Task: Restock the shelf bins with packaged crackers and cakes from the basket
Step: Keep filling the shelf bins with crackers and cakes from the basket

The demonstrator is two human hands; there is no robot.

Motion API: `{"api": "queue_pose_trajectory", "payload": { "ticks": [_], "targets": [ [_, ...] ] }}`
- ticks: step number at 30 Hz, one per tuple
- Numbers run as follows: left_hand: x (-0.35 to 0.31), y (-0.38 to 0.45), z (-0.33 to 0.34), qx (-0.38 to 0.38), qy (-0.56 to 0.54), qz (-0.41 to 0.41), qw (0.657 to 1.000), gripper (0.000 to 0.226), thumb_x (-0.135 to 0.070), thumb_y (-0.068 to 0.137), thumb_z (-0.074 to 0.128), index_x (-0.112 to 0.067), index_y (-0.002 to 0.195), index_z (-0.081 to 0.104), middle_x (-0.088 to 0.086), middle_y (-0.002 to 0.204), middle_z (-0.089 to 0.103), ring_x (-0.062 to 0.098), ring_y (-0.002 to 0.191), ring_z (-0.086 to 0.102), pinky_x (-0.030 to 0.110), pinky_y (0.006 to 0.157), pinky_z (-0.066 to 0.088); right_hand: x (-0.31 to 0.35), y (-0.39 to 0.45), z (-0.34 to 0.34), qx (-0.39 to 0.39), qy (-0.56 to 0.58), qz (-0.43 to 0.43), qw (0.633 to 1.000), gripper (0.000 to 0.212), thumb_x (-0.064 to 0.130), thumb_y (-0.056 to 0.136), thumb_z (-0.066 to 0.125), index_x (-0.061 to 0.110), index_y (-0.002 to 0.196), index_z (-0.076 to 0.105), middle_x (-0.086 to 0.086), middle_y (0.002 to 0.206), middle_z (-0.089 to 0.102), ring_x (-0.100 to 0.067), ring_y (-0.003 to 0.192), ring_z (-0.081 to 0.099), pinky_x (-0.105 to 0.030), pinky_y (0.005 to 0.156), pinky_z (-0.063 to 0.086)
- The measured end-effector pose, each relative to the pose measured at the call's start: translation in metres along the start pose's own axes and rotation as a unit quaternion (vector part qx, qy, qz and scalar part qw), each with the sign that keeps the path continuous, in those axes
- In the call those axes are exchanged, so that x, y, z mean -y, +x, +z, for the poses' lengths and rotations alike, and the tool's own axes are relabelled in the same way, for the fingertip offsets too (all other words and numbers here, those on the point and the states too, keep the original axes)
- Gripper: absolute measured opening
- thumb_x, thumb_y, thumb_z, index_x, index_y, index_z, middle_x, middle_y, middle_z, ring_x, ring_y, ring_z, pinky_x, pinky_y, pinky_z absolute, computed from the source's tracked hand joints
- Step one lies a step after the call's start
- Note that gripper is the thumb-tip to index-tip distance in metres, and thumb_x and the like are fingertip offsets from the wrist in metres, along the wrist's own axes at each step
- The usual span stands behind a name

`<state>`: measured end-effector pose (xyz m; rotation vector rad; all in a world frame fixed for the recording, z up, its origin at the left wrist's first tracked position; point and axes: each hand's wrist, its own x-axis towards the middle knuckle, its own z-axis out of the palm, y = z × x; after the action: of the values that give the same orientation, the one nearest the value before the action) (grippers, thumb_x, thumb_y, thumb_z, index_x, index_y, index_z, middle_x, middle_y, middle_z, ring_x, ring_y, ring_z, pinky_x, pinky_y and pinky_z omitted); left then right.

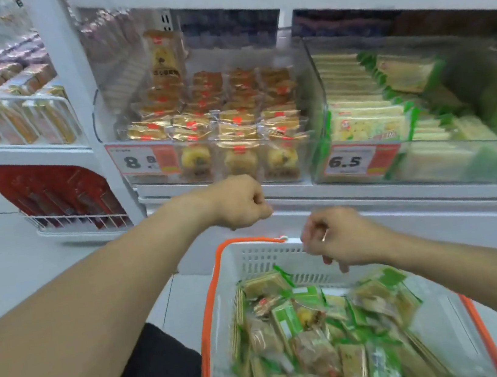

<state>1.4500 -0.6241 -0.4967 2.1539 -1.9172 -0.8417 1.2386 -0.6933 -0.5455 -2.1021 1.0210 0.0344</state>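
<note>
Two empty hands hover between shelf and basket [214, 321]: left hand [238, 202] fisted, right hand [340, 239] loosely curled over the far rim. Packaged crackers and cakes [318, 332] fill it, below the clear bins [209, 123], within reach.

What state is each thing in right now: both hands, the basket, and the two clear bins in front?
left hand: fingers curled, holding nothing visible.
right hand: fingers loosely curled over the basket, empty.
basket: white with an orange rim, heaped with green and clear packets.
cake bin: stacked nearly full of yellow cakes.
cracker bin: holds green-edged packs; right part blurred.
</note>
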Motion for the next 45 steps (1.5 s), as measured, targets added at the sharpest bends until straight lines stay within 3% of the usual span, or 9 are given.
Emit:
{"api": "queue_pose_trajectory", "payload": {
  "ticks": [5,10,12,15,18,25,34,39,45],
  "targets": [
    [-0.012,0.012,0.006,0.087,0.008,-0.044,0.995,0.040,-0.041,0.102,0.052,-0.005,0.111,0.065,0.007,0.099,0.074,0.017,0.071,0.070,0.036,0.067,0.055,-0.078,0.018,0.068,0.170,-0.082,0.155,0.970,0.009,0.013,0.093,0.063,0.019,0.088,0.067,-0.003,0.082,0.069,-0.024,0.075,0.070,-0.037,0.073,0.061],
    [-0.046,0.020,0.022,0.119,0.025,-0.024,0.992,0.046,-0.045,0.102,0.050,-0.003,0.112,0.065,0.012,0.101,0.073,0.026,0.085,0.073,0.039,0.078,0.059,-0.117,0.027,0.148,0.145,-0.108,0.191,0.965,0.025,0.015,0.093,0.056,0.009,0.068,0.054,-0.017,0.078,0.052,-0.024,0.061,0.048,-0.036,0.064,0.042],
    [-0.059,0.021,0.030,0.125,0.051,-0.012,0.991,0.046,-0.048,0.101,0.050,-0.006,0.112,0.066,0.012,0.094,0.075,0.026,0.088,0.073,0.040,0.086,0.057,-0.120,0.034,0.172,0.108,-0.060,0.207,0.971,0.012,0.017,0.092,0.060,0.006,0.094,0.060,-0.015,0.093,0.059,-0.024,0.078,0.058,-0.034,0.067,0.044],
    [-0.075,0.022,0.040,0.116,0.090,0.003,0.989,0.047,-0.047,0.100,0.048,-0.006,0.110,0.069,0.010,0.089,0.075,0.028,0.093,0.070,0.034,0.085,0.055,-0.121,0.046,0.199,0.072,0.022,0.238,0.968,0.074,0.031,0.087,0.075,0.008,0.144,0.034,-0.015,0.128,0.055,-0.030,0.112,0.059,-0.034,0.078,0.049],
    [-0.082,0.025,0.052,0.109,0.110,0.027,0.988,0.050,-0.047,0.101,0.046,-0.004,0.111,0.070,0.011,0.103,0.073,0.030,0.099,0.068,0.038,0.088,0.054,-0.120,0.048,0.219,0.039,-0.014,0.235,0.971,0.101,0.046,0.083,0.078,0.006,0.154,0.018,-0.021,0.148,0.038,-0.036,0.132,0.047,-0.041,0.102,0.046],
    [-0.072,0.028,0.058,0.113,0.137,0.006,0.984,0.053,-0.048,0.102,0.045,0.000,0.112,0.066,0.018,0.115,0.069,0.033,0.100,0.065,0.041,0.087,0.051,-0.116,0.063,0.189,0.049,-0.160,0.123,0.978,0.037,0.033,0.088,0.074,0.006,0.108,0.057,-0.007,0.094,0.058,-0.024,0.083,0.058,-0.035,0.073,0.054],
    [-0.070,0.031,0.055,0.101,0.160,0.016,0.982,0.044,-0.044,0.102,0.048,-0.006,0.114,0.067,0.008,0.111,0.070,0.026,0.098,0.062,0.035,0.083,0.050,-0.045,0.017,0.002,0.206,-0.176,-0.019,0.962,0.038,0.031,0.082,0.083,0.017,0.090,0.048,0.005,0.059,0.066,-0.015,0.054,0.068,-0.033,0.067,0.058],
    [-0.068,0.036,0.052,-0.005,0.031,0.063,0.998,0.031,-0.036,0.102,0.050,-0.010,0.101,0.067,0.001,0.093,0.071,0.022,0.083,0.067,0.035,0.075,0.053,-0.028,-0.036,-0.068,0.141,-0.129,-0.085,0.978,0.039,0.036,0.078,0.085,0.016,0.086,0.052,-0.001,0.071,0.074,-0.013,0.063,0.072,-0.028,0.065,0.055],
    [-0.071,0.035,0.058,0.127,-0.085,-0.028,0.988,0.042,-0.048,0.105,0.039,-0.016,0.099,0.065,0.001,0.092,0.068,0.018,0.077,0.067,0.029,0.066,0.054,-0.057,-0.070,-0.087,0.013,0.099,-0.163,0.982,0.033,0.006,0.069,0.089,0.007,0.074,0.056,-0.006,0.080,0.075,-0.015,0.075,0.075,-0.036,0.073,0.060]
  ]
}}
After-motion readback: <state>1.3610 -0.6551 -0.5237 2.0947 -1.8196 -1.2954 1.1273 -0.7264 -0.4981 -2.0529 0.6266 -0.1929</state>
